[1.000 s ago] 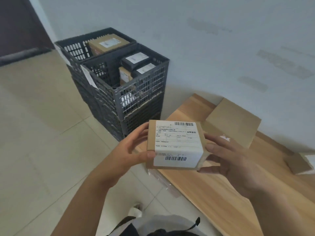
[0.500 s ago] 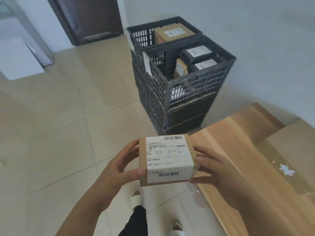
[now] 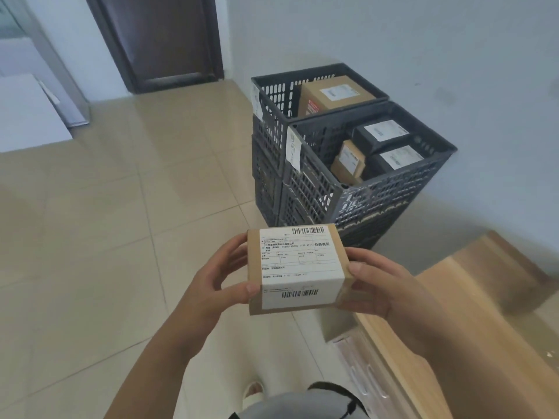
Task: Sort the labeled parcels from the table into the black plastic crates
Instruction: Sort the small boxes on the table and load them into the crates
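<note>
Labelled cardboard parcel (image 3: 298, 269) pinched between left hand (image 3: 216, 287) and right hand (image 3: 382, 287); near crate (image 3: 390, 189) probably crowded, risking a jammed drop.

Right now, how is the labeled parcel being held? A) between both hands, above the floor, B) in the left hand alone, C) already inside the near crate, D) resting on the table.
A: the parcel sits between the left hand and the right hand, each gripping one end, over the floor tiles in front of the near crate and beside the table.
</note>
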`<state>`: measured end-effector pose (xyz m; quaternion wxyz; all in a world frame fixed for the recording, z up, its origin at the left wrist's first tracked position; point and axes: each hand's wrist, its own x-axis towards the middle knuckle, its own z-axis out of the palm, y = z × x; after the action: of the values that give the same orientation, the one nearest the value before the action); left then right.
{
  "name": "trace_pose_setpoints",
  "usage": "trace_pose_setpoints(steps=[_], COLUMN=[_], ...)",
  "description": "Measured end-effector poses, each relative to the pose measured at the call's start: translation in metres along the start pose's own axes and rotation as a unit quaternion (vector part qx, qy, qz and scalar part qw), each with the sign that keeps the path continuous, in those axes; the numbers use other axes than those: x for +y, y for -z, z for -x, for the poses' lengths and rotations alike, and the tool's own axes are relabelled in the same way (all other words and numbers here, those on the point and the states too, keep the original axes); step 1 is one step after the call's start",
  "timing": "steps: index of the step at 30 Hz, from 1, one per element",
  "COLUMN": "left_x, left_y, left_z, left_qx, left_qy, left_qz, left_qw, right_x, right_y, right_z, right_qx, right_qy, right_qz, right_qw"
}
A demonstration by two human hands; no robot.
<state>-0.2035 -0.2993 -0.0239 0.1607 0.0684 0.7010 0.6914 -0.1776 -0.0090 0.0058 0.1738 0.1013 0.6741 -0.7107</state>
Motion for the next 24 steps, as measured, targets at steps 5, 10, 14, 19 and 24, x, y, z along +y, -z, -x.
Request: trace_pose_setpoints(steps=[5, 10, 14, 19, 24], left_x=[-0.004, -0.007, 0.0, 0.033, 0.057], left_y=[0.014, 0.031, 0.048, 0.054, 0.057], left_z=[-0.06, -0.136, -0.215, -0.327, -0.426], left_qx=[-0.055, -0.12, -0.158, -0.196, -0.158], left_qy=[0.012, 0.025, 0.069, 0.102, 0.081], left_qz=[0.005, -0.001, -0.031, -0.032, -0.074], left_qw=[0.998, 0.993, 0.984, 0.975, 0.981], right_x=[-0.007, -0.018, -0.034, -0.064, -0.089], right_y=[0.005, 0.023, 0.042, 0.076, 0.102], right_z=[-0.034, -0.092, -0.161, -0.242, -0.308], right_qx=[0.033, 0.054, 0.042, 0.04, 0.032], right_qy=[-0.013, -0.023, -0.021, -0.012, -0.007], right_qz=[-0.009, -0.024, -0.032, -0.02, 0.024], right_qw=[0.999, 0.998, 0.998, 0.999, 0.999])
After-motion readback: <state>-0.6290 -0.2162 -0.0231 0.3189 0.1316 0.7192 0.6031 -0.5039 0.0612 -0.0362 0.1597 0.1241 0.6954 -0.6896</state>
